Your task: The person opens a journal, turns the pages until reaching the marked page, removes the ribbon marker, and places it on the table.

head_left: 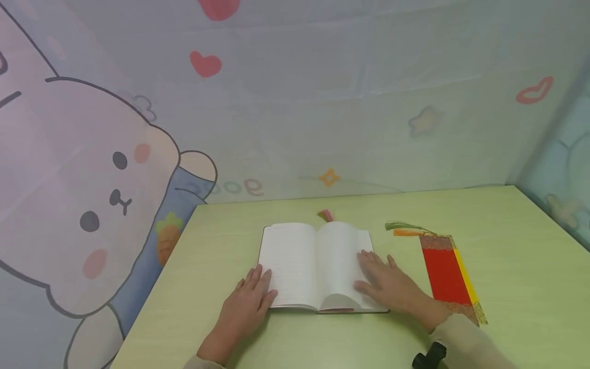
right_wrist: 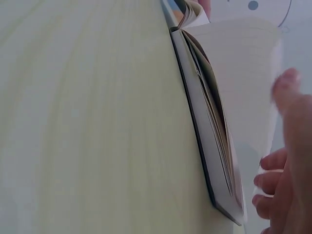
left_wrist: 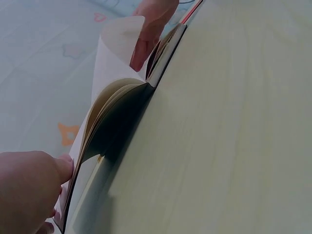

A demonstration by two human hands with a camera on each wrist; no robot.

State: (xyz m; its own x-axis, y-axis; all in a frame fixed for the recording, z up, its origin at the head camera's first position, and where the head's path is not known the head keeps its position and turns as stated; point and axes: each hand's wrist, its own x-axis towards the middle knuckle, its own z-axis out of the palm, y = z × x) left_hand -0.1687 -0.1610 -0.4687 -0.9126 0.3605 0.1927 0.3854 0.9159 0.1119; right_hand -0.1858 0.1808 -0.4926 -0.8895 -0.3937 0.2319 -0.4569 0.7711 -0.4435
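Note:
An open notebook with lined white pages lies on the table. My left hand rests at its left edge, thumb on the page. My right hand lies on the right page, fingers spread toward its outer edge. Near this hand, a loose page arches up from the right half. A pink tassel sticks out past the notebook's top, and a strip of red shows under the pages at the bottom edge.
Right of the notebook lies a red bookmark with patterned ends, overlapping a yellow bookmark. Green and orange tassels spread from their top. The pale green table ends at a printed cloth backdrop.

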